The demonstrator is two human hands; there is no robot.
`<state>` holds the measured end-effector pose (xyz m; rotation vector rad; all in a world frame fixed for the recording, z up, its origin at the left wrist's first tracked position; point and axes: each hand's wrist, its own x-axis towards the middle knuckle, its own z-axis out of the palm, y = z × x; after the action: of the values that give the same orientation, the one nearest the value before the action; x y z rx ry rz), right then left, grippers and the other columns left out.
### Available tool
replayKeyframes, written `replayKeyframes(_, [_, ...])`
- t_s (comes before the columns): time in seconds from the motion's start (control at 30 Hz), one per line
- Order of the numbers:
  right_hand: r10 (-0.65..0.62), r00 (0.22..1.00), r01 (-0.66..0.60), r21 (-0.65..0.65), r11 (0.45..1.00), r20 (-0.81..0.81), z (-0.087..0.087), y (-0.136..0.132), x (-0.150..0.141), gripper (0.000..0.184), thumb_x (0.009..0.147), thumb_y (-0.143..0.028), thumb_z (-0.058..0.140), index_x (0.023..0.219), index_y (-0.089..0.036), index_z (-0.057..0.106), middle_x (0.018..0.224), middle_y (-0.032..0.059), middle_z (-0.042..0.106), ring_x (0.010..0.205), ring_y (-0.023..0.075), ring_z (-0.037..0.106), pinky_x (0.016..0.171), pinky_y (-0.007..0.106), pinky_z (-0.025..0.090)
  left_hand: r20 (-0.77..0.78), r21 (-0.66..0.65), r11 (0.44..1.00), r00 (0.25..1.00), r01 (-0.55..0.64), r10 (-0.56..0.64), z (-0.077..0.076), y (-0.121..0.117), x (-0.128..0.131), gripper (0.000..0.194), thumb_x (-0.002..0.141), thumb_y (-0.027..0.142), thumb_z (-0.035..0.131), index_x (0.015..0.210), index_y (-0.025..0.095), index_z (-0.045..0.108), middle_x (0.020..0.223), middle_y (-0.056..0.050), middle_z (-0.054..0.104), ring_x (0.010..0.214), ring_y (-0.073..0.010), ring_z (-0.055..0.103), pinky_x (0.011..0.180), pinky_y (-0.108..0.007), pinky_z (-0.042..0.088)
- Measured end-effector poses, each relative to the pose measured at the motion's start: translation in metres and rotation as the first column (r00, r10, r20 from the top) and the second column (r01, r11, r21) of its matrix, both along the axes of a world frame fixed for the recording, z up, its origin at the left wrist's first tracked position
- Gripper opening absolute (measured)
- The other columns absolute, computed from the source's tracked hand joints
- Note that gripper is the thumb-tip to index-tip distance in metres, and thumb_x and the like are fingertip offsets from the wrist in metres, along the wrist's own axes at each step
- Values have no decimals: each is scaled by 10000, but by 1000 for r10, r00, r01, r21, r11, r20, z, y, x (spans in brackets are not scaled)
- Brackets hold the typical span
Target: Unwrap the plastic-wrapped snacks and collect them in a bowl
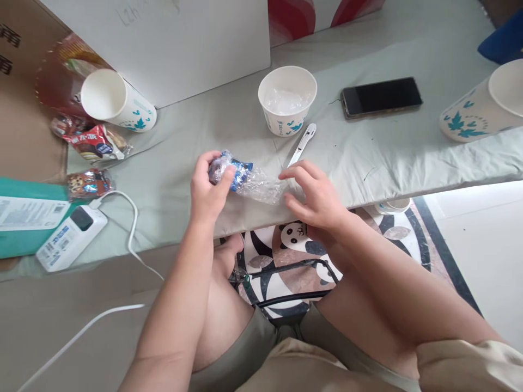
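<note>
Blue packet [244,171] is gripped by left fingers [225,181] near the table edge [392,189], right fingers [303,177] parted.

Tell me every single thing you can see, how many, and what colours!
Tablecloth: one, grey-green, middle
Tall cups: two, white-teal, left and right
Tub: one, white-teal, centre, plastic inside
Phone: one, black, right
Cutter-like tool: one, white, below tub
Packet: one, blue, left hand
Clear wrap: one, between hands
Snacks: several, red and brown, left
Power bank: one, white, lower left
Cable: white, lower left, count unclear
Pouch: one, teal, left edge
Boxes: three, brown, white, red-white, back
Container: one, reddish, upper left
Unclear thing: blue, upper right
Container below table: one, white, partly hidden
Bars: black, below
Panda floor: multicoloured, below
Hands, arms, legs: two each, bare
Clothes: olive and beige, bottom
</note>
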<state>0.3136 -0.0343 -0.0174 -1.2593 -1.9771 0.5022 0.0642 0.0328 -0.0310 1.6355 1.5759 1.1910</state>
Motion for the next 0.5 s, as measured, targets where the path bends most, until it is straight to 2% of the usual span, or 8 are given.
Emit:
replayKeyframes(0.1, [-55,998,55,21,998,13,1,-1,-7,445,881,-258,573,1325,-225,582,1372,142,623,1264,321,584,984,482,480,-56,-66,997,997,49,-53,2,-5,0,414,735,387,805,1097,219,698,1101,-56,745,1008,-235,698,939,-372,553])
replayKeyframes(0.17, [-68,996,68,-10,998,51,0,-2,-10,495,878,-205,565,1370,-251,579,1394,126,628,1278,317,580,993,483,460,2,-94,993,997,78,-78,4,-8,2,395,752,438,800,1065,217,705,1122,-64,752,962,-218,702,870,-345,561])
replayKeyframes(0.2, [-58,996,60,-33,998,63,-1,-2,-11,510,868,-176,554,1370,-258,589,1342,115,661,1241,307,598,985,474,456,50,-111,988,994,104,-99,4,-9,3,386,761,466,797,1040,215,706,1140,-70,753,949,-210,704,840,-331,564])
replayKeyframes(0.27, [-16,998,20,-67,998,62,-2,-1,-12,474,838,-138,534,1285,-248,648,1141,86,726,1101,274,644,941,440,457,143,-144,977,980,156,-135,6,-12,4,346,776,494,794,939,203,700,1152,-84,758,935,-196,706,810,-310,563])
replayKeyframes(0.33, [14,999,-11,-67,998,32,-2,1,-10,332,813,-133,522,1072,-224,709,948,64,724,949,245,657,871,406,463,197,-145,978,973,150,-120,7,-13,4,303,797,470,789,828,193,671,1076,-82,765,921,-183,701,811,-297,561])
replayKeyframes(0.4, [2,1000,-3,-50,999,-19,-2,4,-7,201,795,-141,519,868,-214,692,866,59,702,855,227,646,800,381,468,233,-110,992,972,63,-36,8,-11,1,281,823,440,769,774,197,637,926,-52,742,869,-164,682,803,-286,557])
replayKeyframes(0.5, [-97,989,91,-57,994,-112,2,7,-1,153,774,-143,521,784,-219,654,858,55,701,839,220,643,771,367,482,333,-102,991,936,-82,112,10,-5,-5,297,847,466,728,769,222,578,755,0,630,737,-140,624,705,-271,545])
